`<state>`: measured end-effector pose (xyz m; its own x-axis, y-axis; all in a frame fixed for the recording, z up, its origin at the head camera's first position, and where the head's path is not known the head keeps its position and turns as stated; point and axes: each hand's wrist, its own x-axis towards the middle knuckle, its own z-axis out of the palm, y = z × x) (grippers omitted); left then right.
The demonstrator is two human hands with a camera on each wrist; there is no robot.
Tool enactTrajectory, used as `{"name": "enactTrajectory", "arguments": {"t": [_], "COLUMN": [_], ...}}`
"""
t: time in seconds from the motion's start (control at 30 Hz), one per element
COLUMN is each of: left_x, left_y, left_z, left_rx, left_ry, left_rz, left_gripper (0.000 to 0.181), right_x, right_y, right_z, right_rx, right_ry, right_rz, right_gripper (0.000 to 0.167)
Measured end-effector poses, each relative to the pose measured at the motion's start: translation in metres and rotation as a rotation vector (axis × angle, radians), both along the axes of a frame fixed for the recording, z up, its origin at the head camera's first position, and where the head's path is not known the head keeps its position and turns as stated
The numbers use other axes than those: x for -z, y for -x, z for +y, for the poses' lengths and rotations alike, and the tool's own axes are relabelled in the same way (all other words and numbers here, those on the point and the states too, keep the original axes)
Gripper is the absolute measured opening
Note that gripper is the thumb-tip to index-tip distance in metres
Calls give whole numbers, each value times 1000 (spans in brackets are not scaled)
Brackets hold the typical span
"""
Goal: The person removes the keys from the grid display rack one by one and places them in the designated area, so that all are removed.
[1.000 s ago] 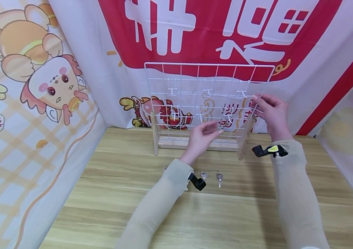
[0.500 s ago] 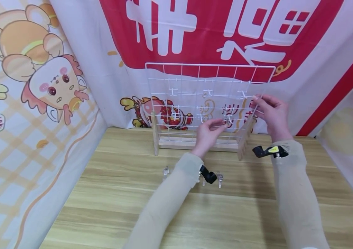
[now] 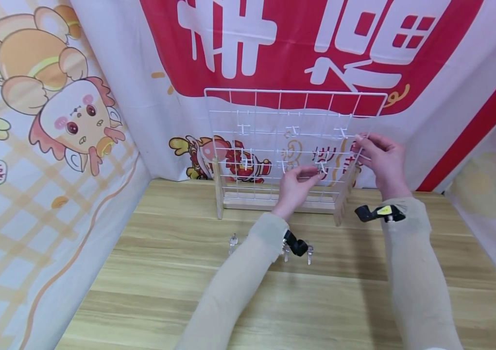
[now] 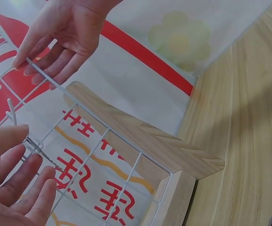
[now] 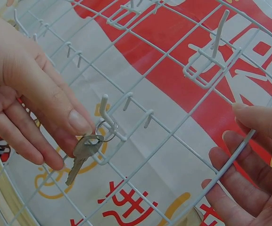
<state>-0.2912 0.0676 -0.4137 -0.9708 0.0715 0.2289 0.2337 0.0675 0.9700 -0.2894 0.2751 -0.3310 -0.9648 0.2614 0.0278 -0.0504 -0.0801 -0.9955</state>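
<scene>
A white wire grid rack (image 3: 296,91) stands upright on wooden feet at the back of the table. My left hand (image 3: 298,187) is at its lower right part. Thumb and fingers pinch the head of a small metal key (image 5: 85,149). In the right wrist view the key's ring (image 5: 111,132) loops round a white hook (image 5: 104,106), and the blade points down. The same key (image 4: 42,154) shows between thumb and fingers in the left wrist view. My right hand (image 3: 381,158) grips the side wire of the rack.
Other keys lie on the wooden table in front of the rack, among them a left key (image 3: 233,240) and a right key (image 3: 310,253). More white hooks, such as an upper right hook (image 3: 341,132), stick out from the grid. Printed cloth hangs behind.
My left hand has moved right and slightly up to the lower right hook, bringing the key to it. My right hand stays on the rack's side.
</scene>
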Motion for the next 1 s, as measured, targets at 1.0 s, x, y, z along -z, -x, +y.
{"name": "enactTrajectory", "arguments": {"t": [1.0], "left_x": [-13], "left_y": [-2], "left_z": [0], "left_rx": [-40], "left_ry": [93], "left_rz": [22], "left_gripper": [13], "right_x": [0], "right_y": [-1], "right_z": [-1], "right_rx": [3], "right_ry": [4], "right_rz": [7], "right_gripper": [56]}}
